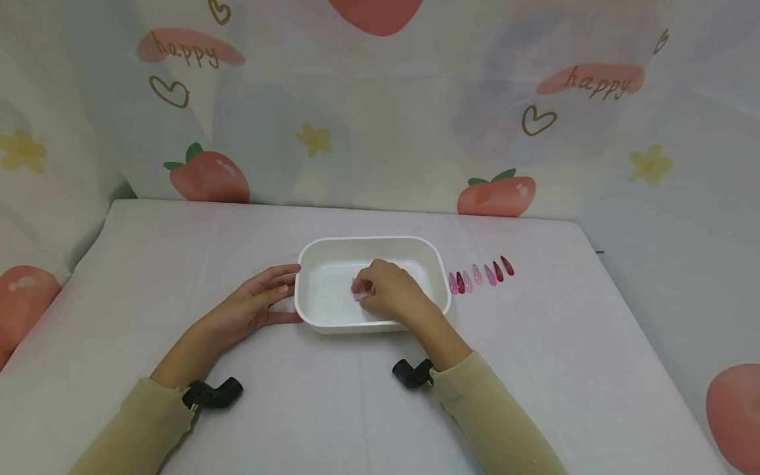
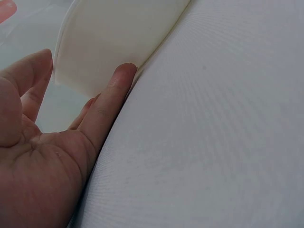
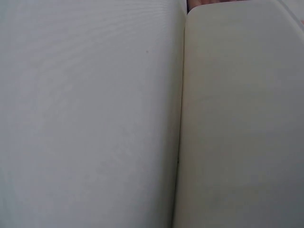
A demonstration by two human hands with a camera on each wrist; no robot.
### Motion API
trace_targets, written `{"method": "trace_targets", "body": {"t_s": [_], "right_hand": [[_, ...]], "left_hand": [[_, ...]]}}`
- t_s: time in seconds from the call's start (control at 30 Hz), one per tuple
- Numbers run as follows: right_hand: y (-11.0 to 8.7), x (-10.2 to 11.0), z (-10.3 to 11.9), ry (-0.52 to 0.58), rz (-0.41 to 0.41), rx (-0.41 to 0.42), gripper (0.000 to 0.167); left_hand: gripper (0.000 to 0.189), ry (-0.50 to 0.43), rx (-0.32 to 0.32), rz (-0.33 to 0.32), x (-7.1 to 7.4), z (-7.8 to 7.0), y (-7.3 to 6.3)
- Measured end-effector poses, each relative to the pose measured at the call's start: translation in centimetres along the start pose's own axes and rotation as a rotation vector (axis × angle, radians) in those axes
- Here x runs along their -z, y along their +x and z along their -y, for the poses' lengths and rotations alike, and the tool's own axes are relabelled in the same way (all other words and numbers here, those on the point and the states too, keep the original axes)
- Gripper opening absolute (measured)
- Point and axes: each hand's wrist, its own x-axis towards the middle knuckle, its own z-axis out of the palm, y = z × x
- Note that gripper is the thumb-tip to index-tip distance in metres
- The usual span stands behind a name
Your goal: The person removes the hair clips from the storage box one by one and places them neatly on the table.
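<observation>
A white rectangular tray (image 1: 332, 324) stands on the table. My left hand (image 1: 249, 307) rests against its left end, fingers straight and spread. In the left wrist view, the fingertips of that hand (image 2: 52, 161) touch the tray's wall (image 2: 99, 42). My right hand (image 1: 392, 290) reaches down inside the tray with curled fingers. Its thumb and forefinger pinch a small pink false nail (image 1: 358, 296), partly hidden by the fingers. The right wrist view shows mostly the tray's outer wall (image 3: 242, 114), and the right hand is out of sight there.
To the right of the tray, several pointed false nails (image 1: 489, 275) in pink and dark red lie in a slanting row on the white tablecloth (image 1: 267, 409). A printed curtain (image 1: 380, 132) hangs behind the table.
</observation>
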Motion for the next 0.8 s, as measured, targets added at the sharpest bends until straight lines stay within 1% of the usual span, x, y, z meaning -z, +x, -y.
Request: {"method": "trace_targets", "body": {"t_s": [0.07,0.17,0.33,0.4,0.47,0.63,0.7,0.8], "right_hand": [[-0.02,0.08,0.03,-0.004,-0.007,-0.007,0.013],[0.01,0.08,0.03,-0.018,-0.021,-0.012,0.011],[0.21,0.01,-0.07,-0.002,-0.075,0.000,0.008],[0.27,0.01,-0.10,0.005,-0.088,0.001,0.004],[0.22,0.07,-0.09,-0.005,-0.079,-0.002,0.011],[-0.09,0.26,0.02,-0.053,-0.006,-0.020,0.036],[-0.11,0.26,0.00,-0.059,-0.004,-0.023,0.038],[0.02,0.24,-0.09,-0.048,-0.031,-0.029,0.035]], "left_hand": [[0.050,0.002,-0.006,0.009,0.03,0.00,0.02],[0.050,0.002,-0.009,0.013,0.00,-0.03,0.03],[0.050,0.000,-0.006,0.009,-0.13,-0.13,-0.04],[0.050,0.002,-0.006,0.008,-0.15,-0.17,-0.10],[0.050,0.004,-0.007,0.008,-0.16,-0.18,-0.10],[0.049,0.001,-0.011,0.011,-0.04,-0.07,-0.03],[0.049,-0.001,-0.017,0.016,0.05,0.01,0.00],[0.049,-0.004,-0.020,0.021,0.14,0.09,0.03]]}}
